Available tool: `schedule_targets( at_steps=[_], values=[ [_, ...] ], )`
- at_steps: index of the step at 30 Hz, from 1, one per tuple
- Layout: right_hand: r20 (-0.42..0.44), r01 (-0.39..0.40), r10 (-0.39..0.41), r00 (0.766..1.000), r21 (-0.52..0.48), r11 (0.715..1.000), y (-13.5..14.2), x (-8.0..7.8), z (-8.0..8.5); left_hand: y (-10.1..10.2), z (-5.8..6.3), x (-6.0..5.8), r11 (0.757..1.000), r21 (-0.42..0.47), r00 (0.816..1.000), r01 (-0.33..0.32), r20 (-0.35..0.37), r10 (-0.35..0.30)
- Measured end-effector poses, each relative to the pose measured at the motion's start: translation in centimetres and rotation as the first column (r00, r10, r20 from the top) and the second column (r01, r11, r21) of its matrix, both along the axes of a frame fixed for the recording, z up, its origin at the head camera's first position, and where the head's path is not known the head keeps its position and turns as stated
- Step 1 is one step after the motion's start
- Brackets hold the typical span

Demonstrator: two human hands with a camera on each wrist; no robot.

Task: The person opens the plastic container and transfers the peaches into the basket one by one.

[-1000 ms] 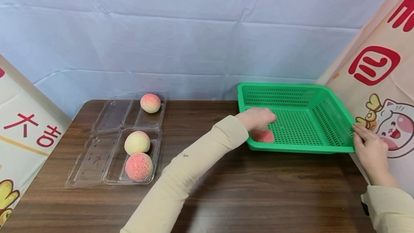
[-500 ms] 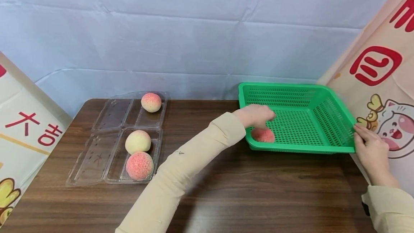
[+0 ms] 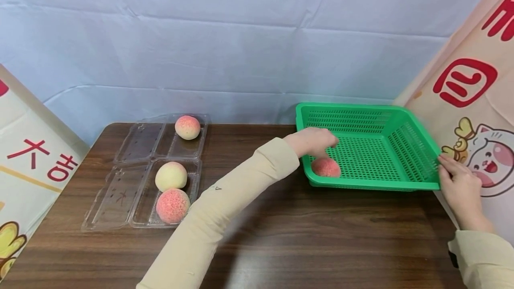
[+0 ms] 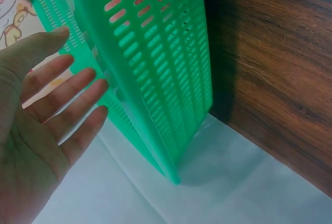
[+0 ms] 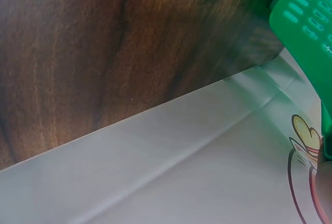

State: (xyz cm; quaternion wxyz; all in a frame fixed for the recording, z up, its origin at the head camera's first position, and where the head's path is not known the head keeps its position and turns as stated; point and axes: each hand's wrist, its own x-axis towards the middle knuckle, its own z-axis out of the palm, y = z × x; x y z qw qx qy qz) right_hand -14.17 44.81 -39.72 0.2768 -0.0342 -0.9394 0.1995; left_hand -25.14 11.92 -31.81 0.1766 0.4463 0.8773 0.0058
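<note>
1. Seemingly done: one peach [image 3: 326, 168] in basket [image 3: 373, 183].
2. Apparently remaining: pale peach [image 3: 171, 176], pink peach [image 3: 173, 206] in near box [image 3: 140, 211]; lone peach [image 3: 187, 127] in far box [image 3: 166, 145].
3. Over basket: left hand [image 3: 311, 141], spread, empty. Gripping basket's right side: right hand [image 3: 462, 186].

Left fingers [image 4: 78, 106], slightly spread, beside the green basket [image 4: 120, 90]

Smooth plastic basket [image 3: 369, 183], glossy clear-plastic boxes [image 3: 143, 206], grainy matt peaches [image 3: 172, 206], wood-grain tabletop [image 3: 329, 235], creased cloth backdrop [image 3: 241, 61]
</note>
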Motion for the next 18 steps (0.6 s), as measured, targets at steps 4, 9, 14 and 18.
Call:
schedule_targets(
  at_steps=[4,9,14,18],
  values=[
    [0.002,-0.004,0.004,1.0,-0.004,1.0,0.0,0.1,0.0,-0.3,0.0,-0.1,0.999,0.009,0.998,0.037,-0.045,-0.036],
    [-0.026,-0.01,0.01,1.0,0.0,1.0,-0.1,0.1,-0.1,-0.6,0.1,-0.1,0.999,0.019,0.997,0.044,-0.059,-0.043],
    [-0.026,-0.008,0.008,1.0,0.001,1.0,-0.1,0.1,-0.2,-0.9,0.4,-0.1,0.998,0.016,0.994,0.055,-0.093,-0.053],
    [-0.022,-0.004,0.004,1.0,-0.001,1.0,-0.1,0.1,-0.1,-1.2,0.5,-0.2,0.998,-0.001,0.991,0.06,-0.124,-0.06]
  ],
)
